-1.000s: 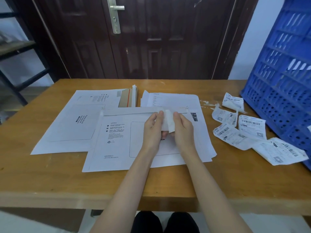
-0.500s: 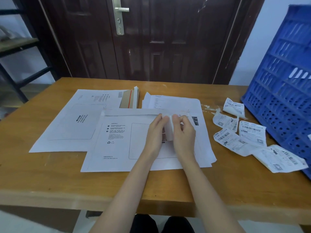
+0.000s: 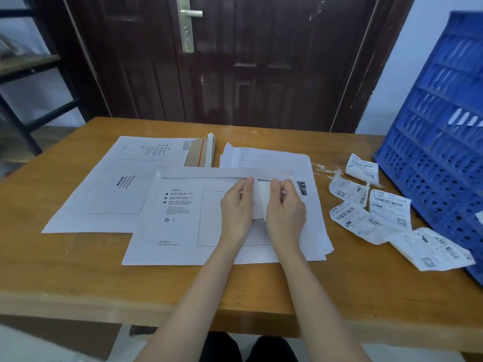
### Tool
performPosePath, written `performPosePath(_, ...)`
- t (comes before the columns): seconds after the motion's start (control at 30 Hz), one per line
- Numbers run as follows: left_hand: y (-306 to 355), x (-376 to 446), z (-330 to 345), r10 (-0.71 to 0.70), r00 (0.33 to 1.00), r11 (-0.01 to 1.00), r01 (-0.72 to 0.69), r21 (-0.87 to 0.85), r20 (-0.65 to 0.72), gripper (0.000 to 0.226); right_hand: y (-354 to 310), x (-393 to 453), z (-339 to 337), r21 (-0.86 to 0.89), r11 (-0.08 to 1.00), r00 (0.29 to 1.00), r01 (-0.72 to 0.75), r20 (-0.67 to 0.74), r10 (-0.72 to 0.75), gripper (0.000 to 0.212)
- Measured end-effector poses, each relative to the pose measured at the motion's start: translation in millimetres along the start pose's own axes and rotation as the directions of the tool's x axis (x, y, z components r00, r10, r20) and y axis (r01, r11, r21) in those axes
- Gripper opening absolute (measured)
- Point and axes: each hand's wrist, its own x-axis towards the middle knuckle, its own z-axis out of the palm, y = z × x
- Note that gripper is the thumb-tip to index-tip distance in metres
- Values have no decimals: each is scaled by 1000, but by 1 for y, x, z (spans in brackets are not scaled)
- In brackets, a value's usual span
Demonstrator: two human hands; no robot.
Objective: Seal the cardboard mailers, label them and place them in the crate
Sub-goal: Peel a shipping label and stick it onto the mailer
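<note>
The left hand and the right hand meet above the middle of the table. Both hands pinch one small white label between thumb and fingers, the left on its left edge, the right on its right edge. The label is held upright just above the front mailer (whether its lower edge touches the mailer cannot be told).

The front mailer lies flat, white, with its flap strip along the far edge and a printed frame under the hands. At 10 o'clock from the hands a second mailer lies flat, partly under the front one. At 12 o'clock, beyond the flap, a third mailer lies flat. Between these two far mailers stands a thin stack of brown cardboard.

At 3 o'clock, loose shipping labels with barcodes lie curled on the table, near the mailers but apart from them. The blue crate stands at 2 o'clock at the right table edge, just beside the loose labels. A dark door fills the background at 12 o'clock.
</note>
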Motion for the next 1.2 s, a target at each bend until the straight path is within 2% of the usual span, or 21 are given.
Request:
performPosePath(0.1, 0, 1, -1, -7, 1000, 1000, 7, -15, -9, 53, 0, 1, -1, 14, 999, 999, -35, -11, 35, 35)
performPosePath(0.3, 0, 3, -2, -72, 997, 996, 72, -52, -3, 38, 0, 4, -1, 64, 995, 996, -72, -46, 75, 35)
performPosePath(0.47, 1, 3, -3, -62, 998, 996, 62, -65, -9, 48, 1, 5, -4, 106, 990, 991, -89, -86, 98, 35)
performPosePath(0.63, 2, 2, -4, -69, 997, 994, 66, -91, -25, 46, 2, 6, -4, 143, 985, 989, -97, -93, 111, 36)
performPosePath(0.83, 5, 2, -3, -151, 988, 982, 146, -120, -28, 35, 1, 7, -5, 218, 966, 985, -138, -76, 158, 39)
performPosePath(0.93, 7, 2, -4, -191, 981, 968, 184, -168, -28, 39, 0, 8, -7, 246, 955, 981, -166, -57, 185, 37)
performPosePath(1.2, 14, -1, -5, -247, 967, 942, 225, -250, -58, 29, 0, 9, -9, 304, 930, 973, -204, -46, 228, 37)
